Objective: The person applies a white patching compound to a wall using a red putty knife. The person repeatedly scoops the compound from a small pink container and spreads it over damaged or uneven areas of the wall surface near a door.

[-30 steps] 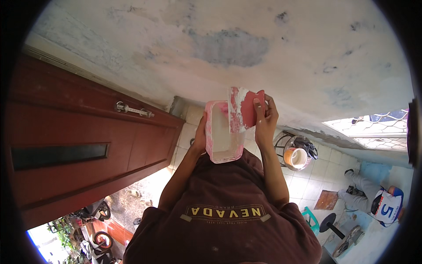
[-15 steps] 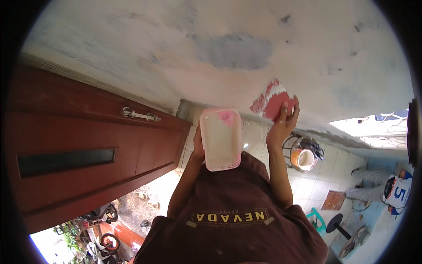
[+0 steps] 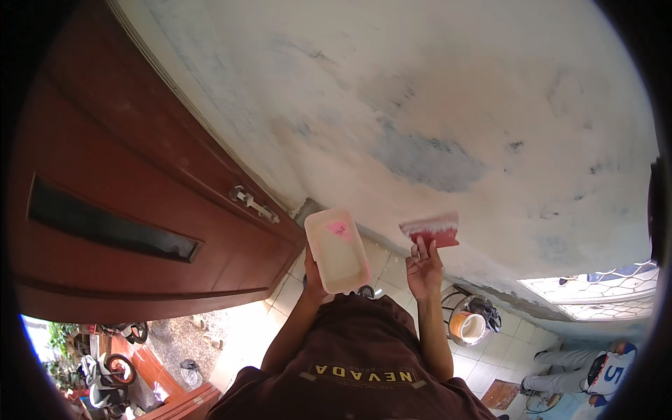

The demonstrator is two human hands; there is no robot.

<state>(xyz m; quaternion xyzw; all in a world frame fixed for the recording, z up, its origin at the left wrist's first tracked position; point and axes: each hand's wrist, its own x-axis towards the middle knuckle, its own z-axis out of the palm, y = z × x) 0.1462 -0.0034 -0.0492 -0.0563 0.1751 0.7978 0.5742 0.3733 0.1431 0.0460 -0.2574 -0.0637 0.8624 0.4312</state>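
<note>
My left hand [image 3: 313,274] grips a pale rectangular plastic tub [image 3: 365,269] by its left side. Pink smears mark the tub's rim, and a pink patch shows inside near its far end. To the right, my right hand [image 3: 425,271] pinches a red putty spreader [image 3: 442,239] between thumb and fingers. Whitish putty lies in a band across the spreader's blade, which is held close to the wall [image 3: 504,210]; whether it touches cannot be made out. The wall is off-white with grey-blue patches and small dark marks.
A dark red door [image 3: 154,189] with a metal handle [image 3: 253,203] stands at left. On the tiled floor to the right, an orange-and-white bucket [image 3: 467,327] sits beside a black bag [image 3: 484,311]. Another person [image 3: 595,371] is at lower right. A white-grilled window [image 3: 595,290] is at right.
My view has swung, showing more wall and door. The spreader has turned, its putty-covered blade now foreshortened, and my right-hand grip has shifted. My left hand still holds the tub, now tilted slightly.
</note>
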